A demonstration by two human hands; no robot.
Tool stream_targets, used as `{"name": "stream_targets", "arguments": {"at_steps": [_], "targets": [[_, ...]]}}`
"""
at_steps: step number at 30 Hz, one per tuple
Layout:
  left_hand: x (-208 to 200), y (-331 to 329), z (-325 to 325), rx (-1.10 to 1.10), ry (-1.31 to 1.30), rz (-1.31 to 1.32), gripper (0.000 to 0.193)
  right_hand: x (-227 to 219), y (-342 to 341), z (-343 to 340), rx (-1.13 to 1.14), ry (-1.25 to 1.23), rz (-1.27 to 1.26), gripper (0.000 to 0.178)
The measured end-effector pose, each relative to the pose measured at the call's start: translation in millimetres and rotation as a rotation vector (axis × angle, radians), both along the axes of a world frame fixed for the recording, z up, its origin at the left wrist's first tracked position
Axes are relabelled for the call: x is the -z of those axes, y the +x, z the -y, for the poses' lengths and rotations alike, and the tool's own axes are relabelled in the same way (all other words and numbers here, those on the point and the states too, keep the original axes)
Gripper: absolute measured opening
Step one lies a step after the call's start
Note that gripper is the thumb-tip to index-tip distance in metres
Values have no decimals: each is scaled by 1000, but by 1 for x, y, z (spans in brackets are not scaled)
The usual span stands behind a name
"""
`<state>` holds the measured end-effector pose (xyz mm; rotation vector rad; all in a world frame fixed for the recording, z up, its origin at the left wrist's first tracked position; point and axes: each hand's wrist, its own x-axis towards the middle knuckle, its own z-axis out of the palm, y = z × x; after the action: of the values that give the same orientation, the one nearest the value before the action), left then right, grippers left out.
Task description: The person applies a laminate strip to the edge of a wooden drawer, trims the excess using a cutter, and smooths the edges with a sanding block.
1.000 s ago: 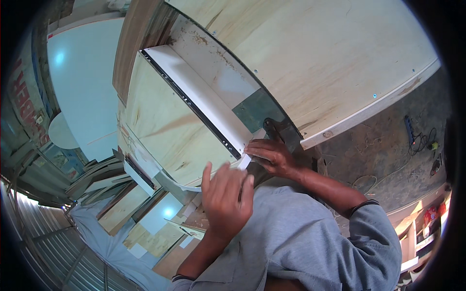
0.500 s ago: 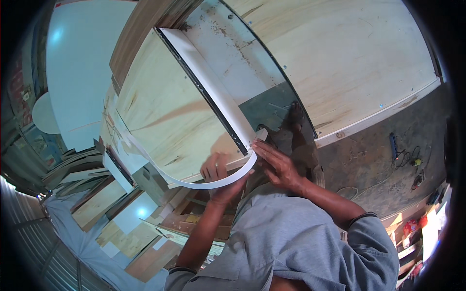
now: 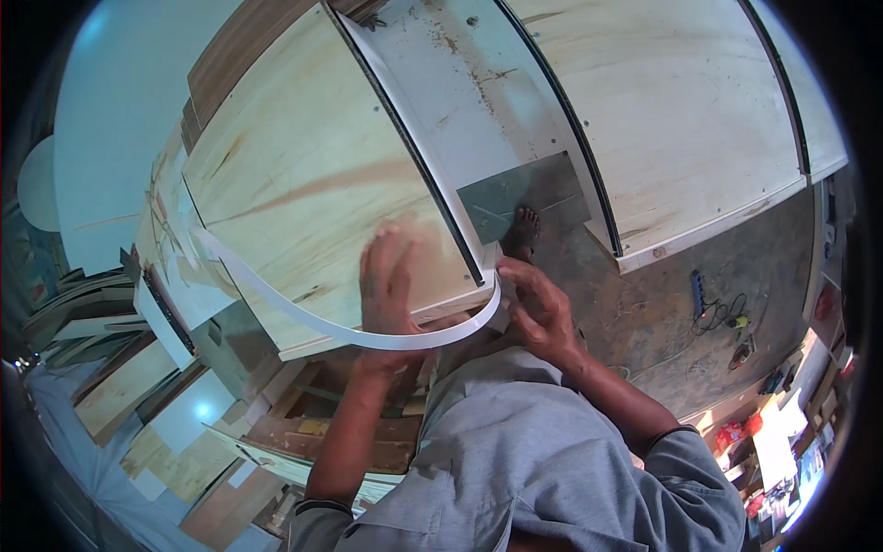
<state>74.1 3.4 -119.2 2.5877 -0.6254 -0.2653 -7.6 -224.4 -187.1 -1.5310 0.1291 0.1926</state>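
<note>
A long, thin white edging strip (image 3: pixel 313 322) bows in a loose curve along the near side of a pale plywood panel (image 3: pixel 303 175). One end of it meets the panel's near right corner. There my right hand (image 3: pixel 544 317) has its bent fingers at the strip, the index fingertip against it; the far side of that grip is hidden. My left hand (image 3: pixel 388 285), partly blurred, is over the panel's near edge with fingers stretched and apart. The strip crosses in front of its palm near the wrist.
A black-edged white board (image 3: pixel 414 129) stands along the panel's right side. Further right is another plywood-covered cabinet (image 3: pixel 690 120). A blue power strip (image 3: pixel 697 293) with cables lies on the floor. Boards and offcuts (image 3: pixel 120 368) are stacked at left; a large white sheet (image 3: pixel 120 120) stands behind.
My left hand has moved up and left along the strip, fingers spreading over the panel. My right hand's fingers, straighter before, are now bent at the corner. The view has shifted.
</note>
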Motion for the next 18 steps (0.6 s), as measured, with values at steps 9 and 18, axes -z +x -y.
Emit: {"name": "stream_targets", "arguments": {"at_steps": [9, 18], "targets": [[52, 67, -10, -327, 124, 311, 65, -9, -8, -11, 6, -148, 67, 56], [52, 70, -10, -322, 181, 297, 69, -38, -3, -16, -11, -239, 2, 57]]}}
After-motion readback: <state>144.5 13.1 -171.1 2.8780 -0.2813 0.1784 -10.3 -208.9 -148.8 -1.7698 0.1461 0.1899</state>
